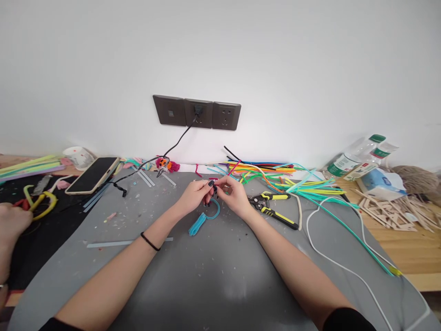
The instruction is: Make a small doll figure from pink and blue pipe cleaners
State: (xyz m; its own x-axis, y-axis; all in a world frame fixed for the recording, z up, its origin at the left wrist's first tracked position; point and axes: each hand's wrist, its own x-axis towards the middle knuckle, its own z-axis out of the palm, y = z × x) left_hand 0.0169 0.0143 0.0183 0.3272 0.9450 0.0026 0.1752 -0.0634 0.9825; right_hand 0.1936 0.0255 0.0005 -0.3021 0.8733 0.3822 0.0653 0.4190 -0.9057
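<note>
My left hand [195, 194] and my right hand [233, 193] meet over the middle of the grey mat [193, 280], fingertips pinched together on a small dark piece [213, 185] at the top of a blue pipe cleaner [204, 218]. The blue pipe cleaner curves down from my fingers and ends in a folded bundle lying on the mat. A black band sits on my left wrist. How the dark piece joins the blue one is too small to tell.
Yellow-and-black pliers [274, 209] lie right of my hands, beside a heap of coloured pipe cleaners [275, 177] and a white cord [330, 257]. A phone [92, 174], cup [78, 157], bottles [360, 156] and wooden sticks [386, 209] ring the mat. Another person's hand [12, 225] is at far left.
</note>
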